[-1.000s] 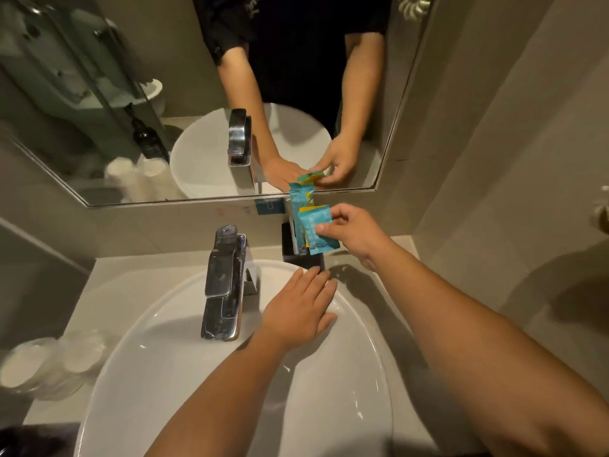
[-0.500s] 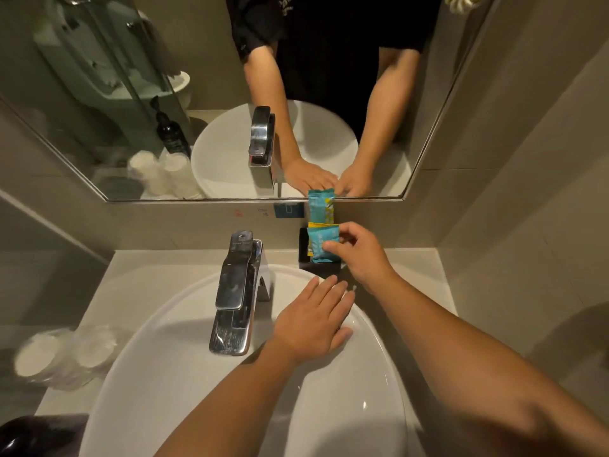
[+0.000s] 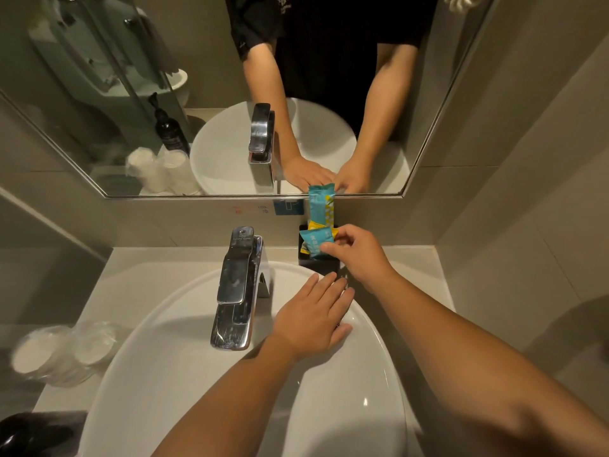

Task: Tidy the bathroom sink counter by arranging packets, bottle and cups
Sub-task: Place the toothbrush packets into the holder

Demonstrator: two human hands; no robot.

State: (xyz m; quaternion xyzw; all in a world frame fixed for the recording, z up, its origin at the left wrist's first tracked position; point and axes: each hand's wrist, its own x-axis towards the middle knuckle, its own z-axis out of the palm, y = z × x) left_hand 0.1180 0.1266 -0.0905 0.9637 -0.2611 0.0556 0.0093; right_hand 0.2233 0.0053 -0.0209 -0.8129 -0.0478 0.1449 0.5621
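Beige tiles are surrounding a pale tabletop (image 3: 158,258) carrying a white oval sink (image 3: 171,374), with a mirror (image 3: 99,94) hanging on the wall behind it. At the far left, two cups (image 3: 56,354) wrapped in clear plastic are sitting side by side on the tabletop, just beside the sink rim. A dark bottle is showing only in the mirror, as a reflection (image 3: 169,131) behind the reflected cups. A chrome faucet (image 3: 235,288) is reaching out over the basin. My left hand (image 3: 313,319) is lying flat on the sink's back rim to the right of the faucet, fingers (image 3: 329,288) spread loosely and holding nothing. Behind it, a small black holder (image 3: 318,263) is standing against the wall with a tall blue and yellow packet (image 3: 321,206) sticking up out of it. My right hand (image 3: 357,255) is pinching a shorter blue packet (image 3: 314,242) at the holder's mouth, thumb and fingertips closing on its edge, with a yellow packet (image 3: 316,224) peeking out just behind it.
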